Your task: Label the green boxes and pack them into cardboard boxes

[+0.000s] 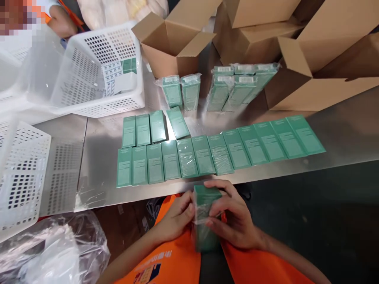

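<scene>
Between my two hands, just off the front edge of the table, is a green carton (204,232) with clear plastic film around it. My left hand (181,213) grips its left side, thumb and fingers pressed against it. From the right, my right hand (233,217) holds the carton, its fingers over the top and on the film. The carton's lower end is blurred. Right behind it, a long row of green cartons (203,155) lies flat on the metal table, some with shiny film. A shorter row of green cartons (143,129) lies behind that row's left part.
Film-wrapped carton bundles (232,92) stand farther back, before open cardboard boxes (183,65). A white basket (115,103) holding green and white packs stands back left, another white basket (25,169) at left. Clear plastic bags (89,236) lie lower left. A person's arm (60,21) shows top left.
</scene>
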The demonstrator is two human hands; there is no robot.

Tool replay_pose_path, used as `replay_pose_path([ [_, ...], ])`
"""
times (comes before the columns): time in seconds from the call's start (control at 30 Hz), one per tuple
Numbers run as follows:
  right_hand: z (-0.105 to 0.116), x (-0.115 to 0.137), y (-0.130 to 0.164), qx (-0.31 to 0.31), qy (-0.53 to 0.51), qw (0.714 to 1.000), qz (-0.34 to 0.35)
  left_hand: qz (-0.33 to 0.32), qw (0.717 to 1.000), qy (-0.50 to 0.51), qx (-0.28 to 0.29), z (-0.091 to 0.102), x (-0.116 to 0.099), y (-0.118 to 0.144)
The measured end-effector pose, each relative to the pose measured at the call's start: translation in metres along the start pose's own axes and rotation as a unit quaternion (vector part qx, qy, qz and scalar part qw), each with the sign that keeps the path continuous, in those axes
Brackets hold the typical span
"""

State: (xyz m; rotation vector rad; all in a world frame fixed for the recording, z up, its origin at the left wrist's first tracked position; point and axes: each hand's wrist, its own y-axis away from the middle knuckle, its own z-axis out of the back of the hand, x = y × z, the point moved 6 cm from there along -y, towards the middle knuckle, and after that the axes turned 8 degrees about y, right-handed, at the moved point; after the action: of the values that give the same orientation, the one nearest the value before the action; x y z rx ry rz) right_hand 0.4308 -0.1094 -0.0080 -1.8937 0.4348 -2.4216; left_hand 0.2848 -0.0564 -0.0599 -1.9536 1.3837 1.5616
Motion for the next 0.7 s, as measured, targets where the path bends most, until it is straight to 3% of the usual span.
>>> replay_pose_path([
  [0.1, 0.008, 0.005, -0.009, -0.044, -0.068, 0.994, -0.073, -0.067, 0.997, -0.023, 0.022, -0.009, -0.032, -0.006],
  [0.2, 0.002, 0.007, -0.024, 0.044, -0.181, 0.962, -0.198, -0.175, 0.980, -0.093, -0.018, -0.005, -0.060, -0.005],
  [0.27, -0.001, 0.011, -0.037, 0.093, -0.205, 0.946, -0.234, -0.217, 0.968, -0.114, -0.060, 0.002, -0.068, -0.003],
  [0.33, -0.001, 0.013, -0.053, 0.087, -0.190, 0.949, -0.236, -0.200, 0.975, -0.076, -0.070, 0.008, -0.066, -0.004],
  [0.5, -0.016, 0.002, -0.077, 0.002, -0.224, 0.939, -0.261, -0.109, 0.991, 0.020, -0.070, 0.018, -0.055, -0.005],
  [0.6, -0.034, -0.003, -0.075, -0.006, -0.219, 0.937, -0.272, -0.108, 0.983, 0.079, -0.129, 0.028, -0.054, 0.000],
  [0.7, -0.055, -0.005, -0.062, 0.029, -0.201, 0.929, -0.308, -0.102, 0.965, 0.153, -0.185, 0.037, -0.047, 0.005],
])
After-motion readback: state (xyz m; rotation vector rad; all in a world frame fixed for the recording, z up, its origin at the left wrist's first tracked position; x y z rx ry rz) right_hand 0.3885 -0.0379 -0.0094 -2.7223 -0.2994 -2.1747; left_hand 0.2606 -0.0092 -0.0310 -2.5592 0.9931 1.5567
